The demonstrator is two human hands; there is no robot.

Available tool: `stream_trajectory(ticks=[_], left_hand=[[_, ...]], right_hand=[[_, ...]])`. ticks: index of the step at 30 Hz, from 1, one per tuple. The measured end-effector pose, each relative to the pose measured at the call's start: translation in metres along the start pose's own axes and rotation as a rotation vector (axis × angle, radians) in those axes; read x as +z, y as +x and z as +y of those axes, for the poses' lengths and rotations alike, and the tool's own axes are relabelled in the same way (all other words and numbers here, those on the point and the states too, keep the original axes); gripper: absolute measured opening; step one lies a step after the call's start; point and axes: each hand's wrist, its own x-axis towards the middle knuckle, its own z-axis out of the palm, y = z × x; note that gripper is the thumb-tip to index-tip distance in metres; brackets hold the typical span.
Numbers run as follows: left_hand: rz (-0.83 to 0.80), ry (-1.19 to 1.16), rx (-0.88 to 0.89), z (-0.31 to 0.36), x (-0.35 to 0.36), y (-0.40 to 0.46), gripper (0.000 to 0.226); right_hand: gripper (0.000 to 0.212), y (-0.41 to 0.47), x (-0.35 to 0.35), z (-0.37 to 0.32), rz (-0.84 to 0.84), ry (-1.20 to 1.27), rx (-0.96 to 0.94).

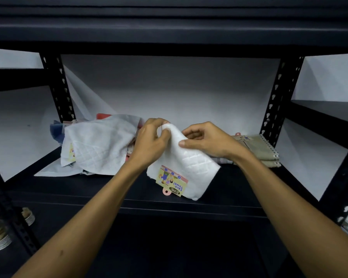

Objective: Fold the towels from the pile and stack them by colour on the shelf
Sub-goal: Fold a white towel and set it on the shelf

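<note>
Above the middle of the dark metal shelf board (113, 189), both hands hold up a white quilted face towel (187, 163) by its top fold. The left hand (149, 141) has its fingers curled over the fold and pinches it from the left; the right hand (205, 140) pinches the same fold from the right, thumb pressed on the near face of the cloth. From there the towel hangs down, its lower edge reaching toward the front edge of the board, and a colourful printed card label (172, 180) with a pink hanging tab sits at its lower left corner. Toward the left end of the board lies the loose pile of unfolded towels (100, 143), a second white quilted one on top, with blue and red cloth showing behind it near the back left upright. At the right end, close to the right upright, rests a folded stack of beige towels with dotted edging (259, 149), well apart from the pile, partly behind the right wrist
</note>
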Motion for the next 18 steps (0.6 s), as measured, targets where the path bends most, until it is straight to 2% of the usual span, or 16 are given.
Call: stream_trajectory(ticks=[3, 6, 7, 9, 11, 13, 15, 16, 18], left_hand=[[-0.056, -0.129, -0.045, -0.005, 0.0, -0.001, 0.015], [-0.242, -0.28, -0.177, -0.013, -0.003, -0.009, 0.04], [-0.311, -0.293, -0.217, -0.016, -0.004, -0.013, 0.038], [-0.398, -0.325, -0.3, -0.022, -0.006, -0.021, 0.017], [-0.405, -0.416, -0.383, -0.03, -0.008, -0.025, 0.01], [-0.421, -0.488, -0.478, -0.039, -0.01, -0.028, 0.011], [-0.481, -0.527, -0.604, -0.046, -0.008, -0.03, 0.016], [-0.509, -0.503, -0.658, -0.051, -0.006, -0.031, 0.021], [-0.523, -0.369, -0.731, -0.06, -0.001, -0.033, 0.028]], right_hand=[[0.011, -0.002, 0.004, -0.005, 0.067, 0.002, -0.023], [0.011, -0.004, -0.003, -0.009, 0.121, 0.114, 0.003], [0.012, -0.004, -0.006, -0.008, 0.139, 0.164, 0.026], [0.013, -0.002, -0.013, -0.003, 0.178, 0.247, 0.058], [0.011, 0.0, -0.018, 0.009, 0.202, 0.284, 0.103], [0.011, 0.002, -0.016, 0.027, 0.195, 0.156, 0.163], [0.013, 0.007, -0.007, 0.049, 0.166, -0.111, 0.218], [0.011, 0.01, 0.0, 0.06, 0.164, -0.191, 0.229], [0.004, 0.015, 0.014, 0.079, 0.19, -0.19, 0.234]])
